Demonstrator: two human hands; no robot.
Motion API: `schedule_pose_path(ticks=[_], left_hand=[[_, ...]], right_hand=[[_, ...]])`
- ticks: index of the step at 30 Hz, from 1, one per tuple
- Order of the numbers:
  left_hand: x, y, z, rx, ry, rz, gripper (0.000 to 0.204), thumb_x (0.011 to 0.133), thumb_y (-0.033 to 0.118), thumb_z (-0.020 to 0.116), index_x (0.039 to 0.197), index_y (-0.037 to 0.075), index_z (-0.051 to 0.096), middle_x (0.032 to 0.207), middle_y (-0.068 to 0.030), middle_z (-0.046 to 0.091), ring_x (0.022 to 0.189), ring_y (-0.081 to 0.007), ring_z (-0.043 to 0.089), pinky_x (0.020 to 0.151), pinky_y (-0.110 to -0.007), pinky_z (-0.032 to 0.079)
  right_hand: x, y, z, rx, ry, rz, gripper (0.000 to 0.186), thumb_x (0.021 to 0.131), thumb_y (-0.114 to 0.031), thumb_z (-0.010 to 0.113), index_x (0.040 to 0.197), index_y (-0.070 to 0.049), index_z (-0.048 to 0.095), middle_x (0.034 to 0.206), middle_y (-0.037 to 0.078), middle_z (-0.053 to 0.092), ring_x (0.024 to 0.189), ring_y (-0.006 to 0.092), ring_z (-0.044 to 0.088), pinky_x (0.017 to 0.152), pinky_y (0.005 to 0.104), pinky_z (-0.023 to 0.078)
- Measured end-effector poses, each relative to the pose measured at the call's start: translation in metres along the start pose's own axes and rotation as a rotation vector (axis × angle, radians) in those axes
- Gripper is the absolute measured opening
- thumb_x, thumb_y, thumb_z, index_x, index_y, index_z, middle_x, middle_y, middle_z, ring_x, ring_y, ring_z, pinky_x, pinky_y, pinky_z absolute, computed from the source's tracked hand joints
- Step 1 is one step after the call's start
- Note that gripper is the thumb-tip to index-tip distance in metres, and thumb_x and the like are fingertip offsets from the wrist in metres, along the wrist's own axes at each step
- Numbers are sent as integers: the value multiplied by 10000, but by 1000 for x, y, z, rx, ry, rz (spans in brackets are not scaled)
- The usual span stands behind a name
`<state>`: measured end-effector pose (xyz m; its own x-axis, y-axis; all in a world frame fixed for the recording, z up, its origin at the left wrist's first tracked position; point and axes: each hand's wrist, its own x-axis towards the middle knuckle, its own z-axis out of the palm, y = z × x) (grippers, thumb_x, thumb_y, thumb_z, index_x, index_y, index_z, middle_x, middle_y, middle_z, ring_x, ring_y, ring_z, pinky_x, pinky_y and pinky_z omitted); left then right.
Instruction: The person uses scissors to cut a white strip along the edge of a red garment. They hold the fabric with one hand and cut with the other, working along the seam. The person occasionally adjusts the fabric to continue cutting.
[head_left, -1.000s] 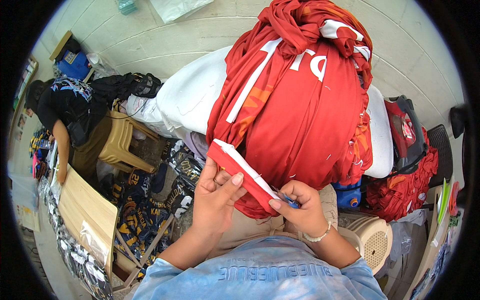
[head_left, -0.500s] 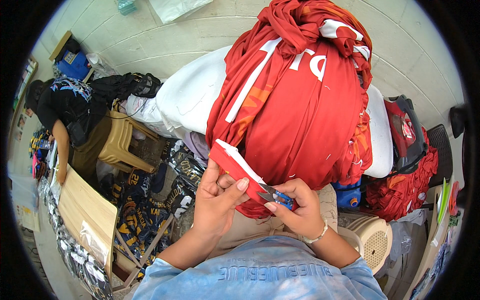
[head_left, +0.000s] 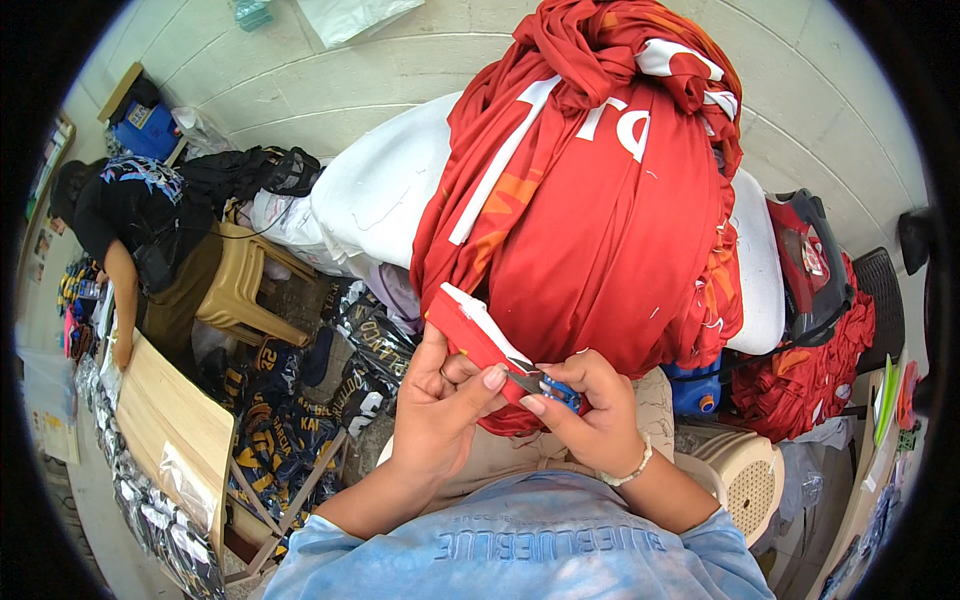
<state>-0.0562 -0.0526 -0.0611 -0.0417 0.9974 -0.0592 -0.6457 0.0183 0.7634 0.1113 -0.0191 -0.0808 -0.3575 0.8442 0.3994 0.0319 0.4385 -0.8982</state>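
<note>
My left hand [head_left: 440,405] pinches a folded piece of red fabric with a white strip [head_left: 478,335] between thumb and fingers. Closed around small blue-handled thread snips [head_left: 555,392] is my right hand [head_left: 595,405]; a beaded bracelet circles that wrist. The dark blades lie against the fabric's lower right end, close to my left fingertips. Just beyond both hands rises a large heap of red cloth [head_left: 590,260] with white lettering and orange patches, draped over a white padded board [head_left: 385,180].
To the left, a person in a black shirt [head_left: 150,215] leans over a wooden board [head_left: 175,430]. Dark printed garments [head_left: 285,420] cover the floor beside a tan plastic chair [head_left: 250,280]. At right are a beige stool [head_left: 750,480] and more red cloth [head_left: 800,395].
The red fabric piece and my left hand have shifted slightly right. The snips have moved a little up and left, and their blades look closer together.
</note>
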Motion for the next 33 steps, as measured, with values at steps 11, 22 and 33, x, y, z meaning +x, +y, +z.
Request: schedule_pose_path(ticks=[11, 22, 33], left_hand=[[-4, -5, -1, 169, 7, 87, 677, 836, -75, 582, 1411, 59, 250, 1105, -114, 599, 1010, -193, 612, 849, -341, 536], [-3, -7, -2, 187, -15, 134, 650, 827, -93, 574, 1388, 37, 273, 1098, -109, 595, 979, -156, 608, 825, -308, 528], [5, 8, -2, 20, 49, 39, 611, 864, -53, 560, 1391, 57, 272, 1023, -69, 609, 954, -151, 619, 830, -327, 546]], right_hand=[[1, -6, 0, -27, 32, -18, 208, 785, -95, 743, 854, 2, 571, 702, 69, 614, 600, 60, 562, 523, 226, 441], [-4, -6, 0, 151, -47, 230, 172, 793, -72, 726, 849, -30, 569, 701, 0, 601, 579, 23, 518, 497, 202, 395], [-5, -11, -5, 332, -32, 304, 200, 788, -50, 722, 909, -16, 567, 723, 5, 603, 604, 30, 557, 525, 191, 419]])
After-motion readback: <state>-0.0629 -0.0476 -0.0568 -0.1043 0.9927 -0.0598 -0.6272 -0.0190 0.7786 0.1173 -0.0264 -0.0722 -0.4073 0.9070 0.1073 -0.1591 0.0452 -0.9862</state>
